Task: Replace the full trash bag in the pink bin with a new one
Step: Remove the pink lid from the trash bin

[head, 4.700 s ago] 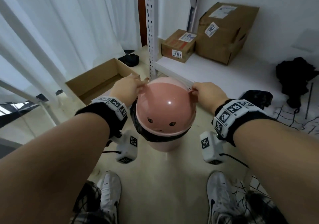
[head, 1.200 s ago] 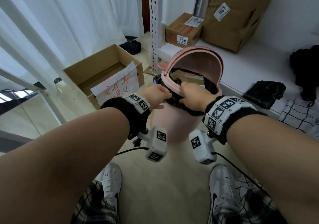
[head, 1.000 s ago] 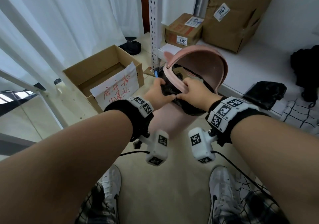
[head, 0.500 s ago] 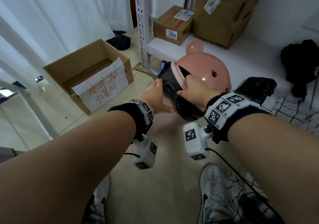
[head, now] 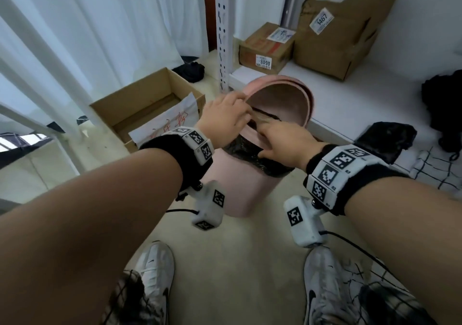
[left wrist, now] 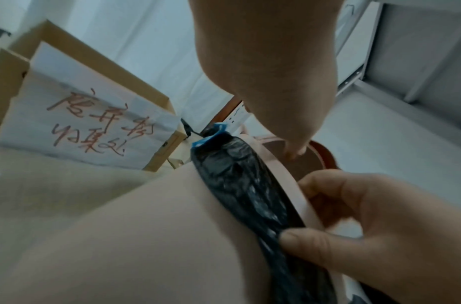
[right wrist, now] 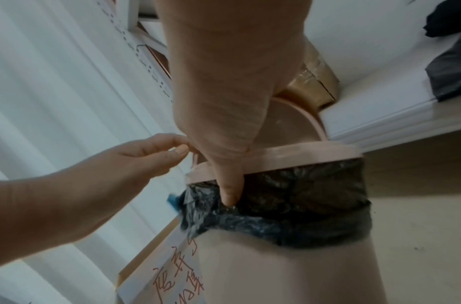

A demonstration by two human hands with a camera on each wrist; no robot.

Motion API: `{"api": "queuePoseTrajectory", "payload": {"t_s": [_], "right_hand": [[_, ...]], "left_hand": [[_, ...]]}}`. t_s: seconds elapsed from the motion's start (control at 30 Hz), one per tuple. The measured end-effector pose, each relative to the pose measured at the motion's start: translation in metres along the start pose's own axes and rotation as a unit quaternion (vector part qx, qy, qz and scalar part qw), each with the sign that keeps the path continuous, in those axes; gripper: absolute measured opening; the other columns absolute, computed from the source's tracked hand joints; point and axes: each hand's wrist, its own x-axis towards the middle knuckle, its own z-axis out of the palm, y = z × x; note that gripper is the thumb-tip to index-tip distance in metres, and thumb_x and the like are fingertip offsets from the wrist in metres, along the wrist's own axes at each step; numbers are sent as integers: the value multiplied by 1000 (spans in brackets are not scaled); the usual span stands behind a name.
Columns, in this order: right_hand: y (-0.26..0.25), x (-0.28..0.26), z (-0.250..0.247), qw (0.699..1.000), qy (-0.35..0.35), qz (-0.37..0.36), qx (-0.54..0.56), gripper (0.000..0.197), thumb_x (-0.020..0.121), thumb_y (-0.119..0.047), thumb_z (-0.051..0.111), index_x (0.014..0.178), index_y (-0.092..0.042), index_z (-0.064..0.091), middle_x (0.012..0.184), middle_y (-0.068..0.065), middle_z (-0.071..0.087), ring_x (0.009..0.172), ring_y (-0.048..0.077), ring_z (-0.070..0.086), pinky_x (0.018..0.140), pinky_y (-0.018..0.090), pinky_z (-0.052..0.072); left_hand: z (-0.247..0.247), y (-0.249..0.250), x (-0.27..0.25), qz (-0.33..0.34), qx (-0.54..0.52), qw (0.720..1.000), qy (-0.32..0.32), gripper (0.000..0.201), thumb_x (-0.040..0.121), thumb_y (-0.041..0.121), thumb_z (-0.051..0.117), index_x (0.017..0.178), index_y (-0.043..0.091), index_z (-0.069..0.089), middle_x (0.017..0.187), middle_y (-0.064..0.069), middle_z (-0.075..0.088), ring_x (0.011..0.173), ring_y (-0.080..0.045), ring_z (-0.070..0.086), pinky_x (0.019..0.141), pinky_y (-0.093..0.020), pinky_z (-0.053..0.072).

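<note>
— Where's the pink bin [head: 240,182]?
— On the floor by the shelf [head: 350,92], black trash bag [head: 252,154] folded over its rim.
— And each grip?
— The left hand [head: 225,119] pinches the raised lid [head: 282,99] — the right hand [head: 285,144] pinches the retaining ring [right wrist: 289,158], thumb on the bag.

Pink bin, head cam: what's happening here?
A person is standing over the pink bin with both hands at its top. The domed lid is tipped back. The left hand pinches the pink ring at the rim, while the right hand grips the ring with its thumb on the black trash bag folded over the rim. The bag is still in the bin.
</note>
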Motion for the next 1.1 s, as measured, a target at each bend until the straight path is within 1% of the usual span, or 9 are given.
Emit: {"api": "queuePoseTrajectory", "payload": {"t_s": [0.13, 0.23, 0.37, 0.47, 0.57, 0.67, 0.87, 0.97, 1.1], "right_hand": [[-3, 5, -2, 999, -35, 3, 19, 26, 81, -33, 63, 98, -20, 49, 106, 5, 58, 94, 27, 58, 75, 36, 49], [-10, 9, -2, 998, -40, 8, 50, 24, 83, -41, 56, 80, -20, 46, 83, -2, 54, 75, 20, 52, 62, 29, 40], [-20, 15, 3, 994, -54, -9, 98, 32, 87, -40, 58, 69, -19, 41, 68, -4, 44, 66, 18, 44, 51, 24, 27], [-22, 15, 4, 993, -23, -16, 116, 19, 87, -26, 59, 94, -9, 54, 89, 4, 53, 80, 22, 50, 67, 26, 34], [-19, 16, 3, 989, -8, 8, 149, 25, 84, -15, 56, 109, -9, 54, 101, 6, 56, 87, 20, 50, 74, 26, 34], [-16, 18, 3, 986, -26, 35, 164, 26, 83, -14, 57, 108, -11, 52, 97, 1, 50, 86, 17, 47, 74, 26, 34], [-12, 23, 6, 988, -66, 32, 136, 26, 84, -21, 65, 103, -13, 49, 97, 1, 46, 87, 17, 45, 76, 27, 34], [-10, 24, 7, 986, -36, 48, 153, 26, 85, -21, 65, 95, -16, 42, 96, 4, 49, 86, 19, 47, 74, 29, 36], [-5, 21, 7, 984, -24, 64, 166, 29, 84, -23, 66, 95, -14, 41, 93, 4, 48, 86, 20, 47, 74, 29, 36]], "left_hand": [[-3, -18, -7, -66, 39, 993, -86, 48, 99, 41, 33, 146, 34, 28, 160, -2, 8, 144, -32, 19, 115, -48, 18], [-4, -23, -10, -75, 6, 991, -110, 50, 99, 39, 34, 148, 33, 23, 160, -5, 3, 143, -37, 20, 116, -46, 22], [-2, -22, -14, -88, -91, 987, -103, 54, 98, 33, 43, 147, 26, 23, 155, -13, 14, 143, -32, 21, 114, -34, 22], [9, -24, -24, -120, -199, 972, -32, 51, 90, 37, 57, 131, 15, 36, 132, -11, 42, 118, -26, 48, 96, -29, 40], [25, -34, -35, -231, -300, 925, 1, 65, 80, 45, 67, 127, 14, 35, 126, -8, 48, 113, -23, 53, 96, -41, 49], [36, -36, -39, -327, -345, 876, -77, 80, 75, 51, 70, 137, 15, 33, 132, -6, 50, 114, -25, 55, 94, -45, 53], [38, -32, -37, -376, -444, 796, -166, 65, 75, 42, 74, 130, 17, 47, 129, -4, 56, 116, -24, 53, 88, -43, 55], [45, -23, -34, -356, -462, 800, -142, 89, 65, 43, 82, 138, 27, 34, 139, 2, 47, 124, -23, 48, 84, -48, 55], [48, -7, -30, -343, -435, 826, -100, 101, 69, 33, 81, 146, 32, 15, 141, 6, 39, 122, -25, 47, 78, -51, 57]]}}
